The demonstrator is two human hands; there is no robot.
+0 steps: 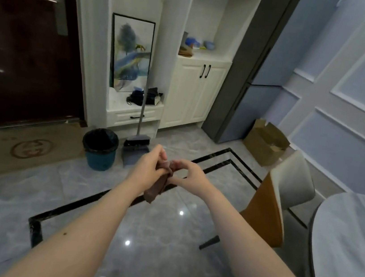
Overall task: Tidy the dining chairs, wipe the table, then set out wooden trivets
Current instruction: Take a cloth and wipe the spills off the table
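Glossy marble floor [162, 241], soft cloth [158, 185]

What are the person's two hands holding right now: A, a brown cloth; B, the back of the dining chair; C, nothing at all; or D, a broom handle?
A: the left hand and the right hand both grip a brown cloth held out in the air over the floor, away from the chair.

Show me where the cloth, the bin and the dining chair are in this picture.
Cloth [158, 187]: head view, on its hanging lower fold.
Bin [100, 158]: head view, on its blue front wall.
Dining chair [265, 208]: head view, on its orange back.
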